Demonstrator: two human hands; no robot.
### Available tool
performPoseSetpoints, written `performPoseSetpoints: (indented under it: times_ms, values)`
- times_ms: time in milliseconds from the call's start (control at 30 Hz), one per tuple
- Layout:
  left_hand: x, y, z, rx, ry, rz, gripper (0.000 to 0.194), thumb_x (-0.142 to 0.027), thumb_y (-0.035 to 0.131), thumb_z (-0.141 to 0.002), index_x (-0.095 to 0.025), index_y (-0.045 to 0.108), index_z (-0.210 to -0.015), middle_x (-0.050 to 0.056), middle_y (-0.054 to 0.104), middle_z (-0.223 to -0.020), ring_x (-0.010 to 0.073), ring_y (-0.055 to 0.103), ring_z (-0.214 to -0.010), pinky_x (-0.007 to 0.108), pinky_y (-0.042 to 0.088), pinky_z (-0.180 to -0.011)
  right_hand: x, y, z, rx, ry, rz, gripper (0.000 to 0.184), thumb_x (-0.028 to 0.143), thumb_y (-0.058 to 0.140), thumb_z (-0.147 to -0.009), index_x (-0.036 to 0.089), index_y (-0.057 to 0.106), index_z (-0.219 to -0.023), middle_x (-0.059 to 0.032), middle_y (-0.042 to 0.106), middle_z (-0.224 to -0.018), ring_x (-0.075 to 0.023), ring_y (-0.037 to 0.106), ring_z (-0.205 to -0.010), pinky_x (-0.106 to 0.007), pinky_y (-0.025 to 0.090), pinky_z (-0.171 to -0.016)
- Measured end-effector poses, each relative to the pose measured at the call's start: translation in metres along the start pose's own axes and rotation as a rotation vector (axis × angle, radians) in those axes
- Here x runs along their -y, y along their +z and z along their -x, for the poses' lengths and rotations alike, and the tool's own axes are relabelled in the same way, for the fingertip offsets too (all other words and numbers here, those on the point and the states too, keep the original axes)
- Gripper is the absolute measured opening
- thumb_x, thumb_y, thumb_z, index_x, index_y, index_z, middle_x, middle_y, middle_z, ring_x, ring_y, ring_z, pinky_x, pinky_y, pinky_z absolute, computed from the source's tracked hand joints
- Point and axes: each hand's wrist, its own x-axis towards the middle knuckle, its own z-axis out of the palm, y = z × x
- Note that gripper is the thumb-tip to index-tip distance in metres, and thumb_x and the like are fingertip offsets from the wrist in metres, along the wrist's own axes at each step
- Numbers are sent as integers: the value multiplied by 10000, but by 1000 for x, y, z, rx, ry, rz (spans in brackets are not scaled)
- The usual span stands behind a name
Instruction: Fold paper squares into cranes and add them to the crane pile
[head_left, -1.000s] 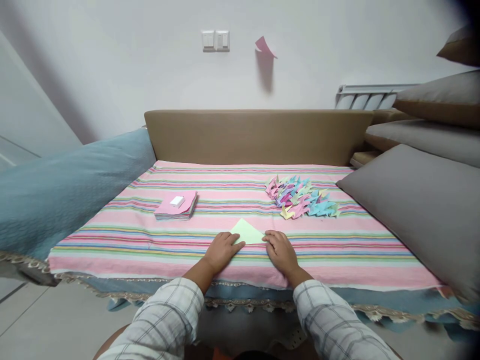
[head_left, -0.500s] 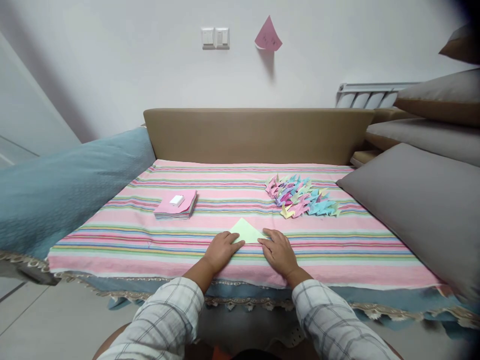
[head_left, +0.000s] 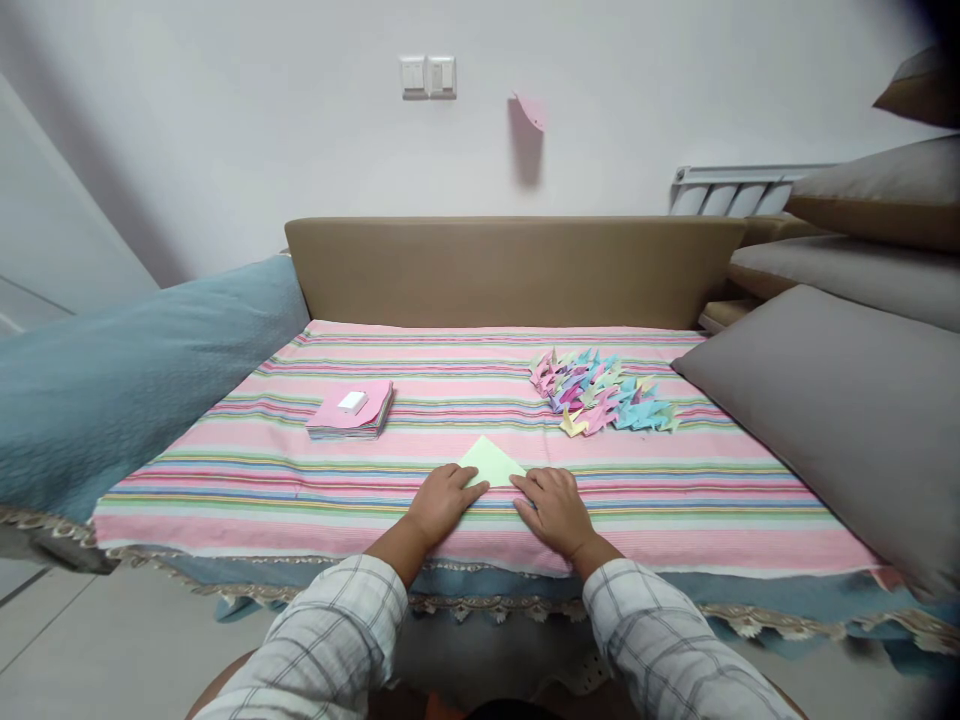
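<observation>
A light green square of paper (head_left: 491,463), folded to a triangle with its point away from me, lies flat on the striped cloth. My left hand (head_left: 444,500) holds its left corner, thumb and forefinger pressed on the paper. At the right corner, my right hand (head_left: 553,508) presses down on the folded near edge with its fingertips; the thumb sits lower, off the paper. Both corners are hidden under the fingers.
To the left is a stack of coloured paper squares (head_left: 349,412) with a small white box (head_left: 352,402) on top. Many folded paper cranes (head_left: 600,395) lie to the right. A grey cushion (head_left: 810,400) borders the right side; a brown backrest (head_left: 517,270) stands behind.
My right hand has slid slightly left and turned, its fingers now closer together over the paper's corner. The left hand stays put. The pink note on the wall has flapped downward.
</observation>
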Motion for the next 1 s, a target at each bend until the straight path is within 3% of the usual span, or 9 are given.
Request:
performPoseSetpoints:
  times_ms: [133, 367, 600, 767, 1000]
  values:
    - [0, 0, 0, -9, -5, 20, 334, -178, 530, -856, -314, 589, -1155, 63, 611, -1146, 198, 557, -901, 352, 427, -805, 0, -1, -1, 31, -24, 10, 351, 440, 489, -865, 299, 584, -1172, -60, 583, -993, -224, 457, -948, -405, 263, -894]
    - [0, 0, 0, 52, -24, -10, 353, -179, 503, -870, -323, 570, -1186, 59, 601, -1173, 197, 555, -936, 360, 434, -831, 2, -2, 0, -20, -15, -15, 258, 376, 477, -882, 264, 639, -1049, -55, 587, -992, -215, 456, -958, -392, 262, -898]
    - [1, 3, 1, 64, -21, -42, 337, -200, 473, -890, -310, 568, -1194, 63, 596, -1190, 194, 556, -956, 367, 445, -838, 0, 2, 0, -157, 216, 8, 291, 294, 389, -924, 199, 624, -783, -38, 583, -855, -178, 457, -840, -338, 296, -802]
    - [2, 4, 2, 44, -18, -40, 342, -185, 469, -888, -309, 575, -1189, 68, 598, -1190, 194, 552, -958, 365, 446, -841, -8, 9, -2, -253, 396, 12, 318, 317, 375, -922, 189, 596, -731, -55, 582, -833, -202, 453, -830, -330, 319, -742]
    - [2, 2, 1, 41, -8, -36, 332, -197, 470, -892, -311, 580, -1183, 71, 607, -1172, 191, 557, -936, 354, 447, -813, -20, 12, 0, -372, 390, -159, 334, 293, 288, -937, 184, 585, -829, -69, 592, -847, -201, 487, -846, -343, 367, -797]
